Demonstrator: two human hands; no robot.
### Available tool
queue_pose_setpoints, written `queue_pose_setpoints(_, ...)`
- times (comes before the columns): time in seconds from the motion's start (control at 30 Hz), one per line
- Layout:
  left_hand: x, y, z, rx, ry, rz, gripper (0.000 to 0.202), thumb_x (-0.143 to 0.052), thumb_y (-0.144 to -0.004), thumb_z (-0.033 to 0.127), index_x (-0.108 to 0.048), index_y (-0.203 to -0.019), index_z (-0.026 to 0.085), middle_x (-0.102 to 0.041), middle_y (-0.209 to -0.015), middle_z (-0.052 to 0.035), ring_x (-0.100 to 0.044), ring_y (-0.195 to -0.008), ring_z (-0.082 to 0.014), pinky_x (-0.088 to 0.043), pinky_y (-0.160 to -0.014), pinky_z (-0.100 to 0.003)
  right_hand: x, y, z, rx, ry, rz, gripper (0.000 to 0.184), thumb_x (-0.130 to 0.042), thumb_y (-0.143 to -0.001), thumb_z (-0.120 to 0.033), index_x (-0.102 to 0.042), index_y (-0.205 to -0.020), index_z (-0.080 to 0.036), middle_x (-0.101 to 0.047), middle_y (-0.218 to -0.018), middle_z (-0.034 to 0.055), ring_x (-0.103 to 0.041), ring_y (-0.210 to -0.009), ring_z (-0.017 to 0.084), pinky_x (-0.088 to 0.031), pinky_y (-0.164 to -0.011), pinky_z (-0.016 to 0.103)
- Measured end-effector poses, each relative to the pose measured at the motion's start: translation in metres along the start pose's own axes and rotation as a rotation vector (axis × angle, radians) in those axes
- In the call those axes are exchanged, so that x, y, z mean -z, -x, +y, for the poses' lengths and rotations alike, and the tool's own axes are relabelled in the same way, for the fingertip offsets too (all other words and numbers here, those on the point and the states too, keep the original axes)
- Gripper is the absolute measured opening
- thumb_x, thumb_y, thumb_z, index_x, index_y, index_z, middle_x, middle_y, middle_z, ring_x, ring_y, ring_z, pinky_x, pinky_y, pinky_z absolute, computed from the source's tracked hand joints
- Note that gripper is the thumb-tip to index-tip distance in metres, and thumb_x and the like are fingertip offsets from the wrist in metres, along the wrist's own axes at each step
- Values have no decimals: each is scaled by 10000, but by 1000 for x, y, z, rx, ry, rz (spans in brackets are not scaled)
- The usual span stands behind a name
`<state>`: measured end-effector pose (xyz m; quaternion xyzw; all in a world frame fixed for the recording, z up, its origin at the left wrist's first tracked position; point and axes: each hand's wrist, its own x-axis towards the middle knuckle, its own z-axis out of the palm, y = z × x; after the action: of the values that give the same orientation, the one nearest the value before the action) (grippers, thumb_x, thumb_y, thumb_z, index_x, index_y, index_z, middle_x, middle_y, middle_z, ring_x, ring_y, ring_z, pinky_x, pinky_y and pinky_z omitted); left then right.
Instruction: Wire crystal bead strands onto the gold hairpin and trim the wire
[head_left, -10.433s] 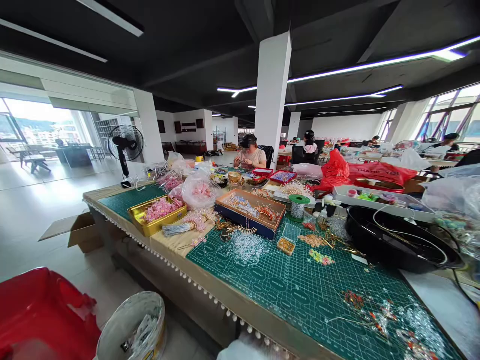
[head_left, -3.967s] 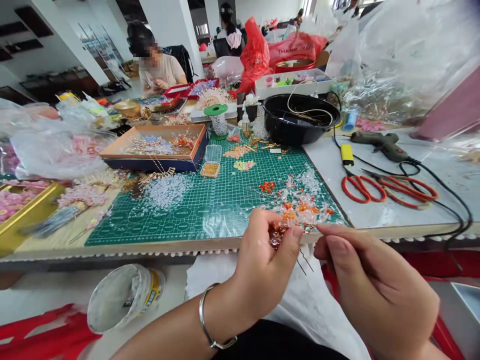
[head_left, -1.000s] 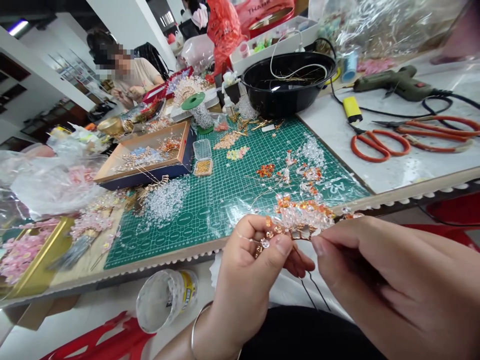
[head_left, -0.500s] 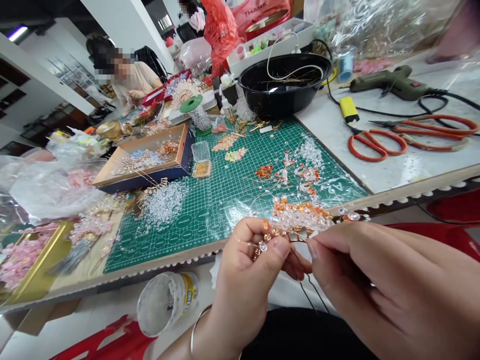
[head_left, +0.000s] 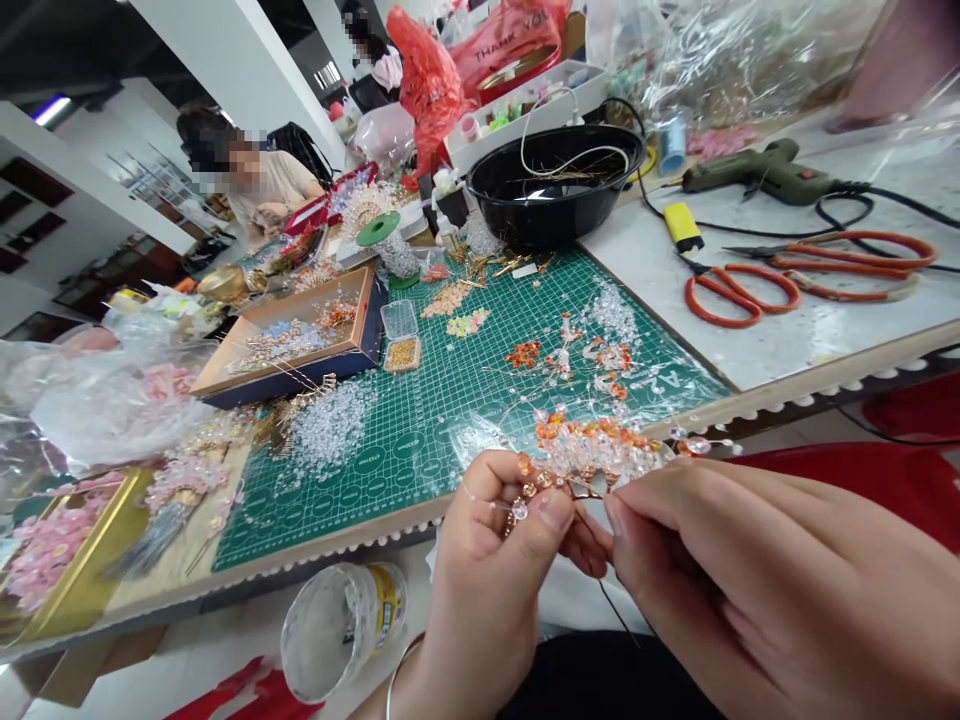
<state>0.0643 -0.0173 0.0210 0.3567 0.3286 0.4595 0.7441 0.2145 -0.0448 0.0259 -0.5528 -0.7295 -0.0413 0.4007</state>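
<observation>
In front of me is a beaded hair ornament [head_left: 611, 445] with clear and orange beads on a gold-coloured wire base and a thin dark prong pointing down. My left hand [head_left: 495, 570] is closed round its left end, thumb and fingers pinching the base. Gold-toned beads and a clear one on fine wire stick out by the left fingers. My right hand [head_left: 750, 560] pinches the base near the middle; what lies between those fingertips is hidden. Just beyond, on the green cutting mat [head_left: 420, 430], lie orange beads [head_left: 523, 354] and wired bead sprigs [head_left: 611, 355].
Clear beads [head_left: 330, 415] are heaped at the mat's left, near a box of ornaments [head_left: 292, 335]. A black basin [head_left: 555, 190], orange-handled scissors [head_left: 739, 295] and a glue gun [head_left: 765, 172] stand farther back. A plastic tub [head_left: 330, 635] is below the table edge. Another person [head_left: 270, 185] sits beyond.
The view has shifted slightly. My right hand has come a little closer to the left along the ornament's base. Two prongs showed below before; now one shows clearly.
</observation>
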Motion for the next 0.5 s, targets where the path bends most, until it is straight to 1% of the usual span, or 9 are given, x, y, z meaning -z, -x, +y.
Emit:
queue_pose_setpoints(0.13,-1,-2,1,2,16,12,98,-665,-921,176,-572,-891,164,-733,-778,36,-673,-663,-61,-529,-637,-176,0,-2,-1,22,-19,-35,258,-432,-1013,-238,-550,-786,-209,-577,-592,-37,-539,-482,117,-368,-472,308)
queue_pose_setpoints(0.27,-1,-2,1,-1,3,11,104,-664,-919,175,-566,-885,166,-725,-768,43,-663,-639,-60,-524,-632,-185,2,-2,0,28,-12,-14,254,-435,-1010,-241,-539,-780,-212,-570,-585,-41,-527,-468,114,-368,-467,302)
queue_pose_setpoints(0.4,0,0,-1,-5,-42,1,126,-646,-934,214,-533,-893,176,-711,-727,36,-642,-611,-74,-516,-625,-210,4,-3,2,9,4,-62,286,-424,-1003,-250,-533,-742,-217,-509,-545,-40,-487,-433,125,-317,-429,323)
queue_pose_setpoints(0.5,0,1,-3,0,-74,10,149,-646,-933,238,-511,-900,185,-694,-693,34,-635,-614,-89,-513,-633,-228,4,-4,3,13,-2,-81,304,-408,-1003,-245,-518,-721,-220,-486,-530,-46,-461,-413,120,-293,-417,313)
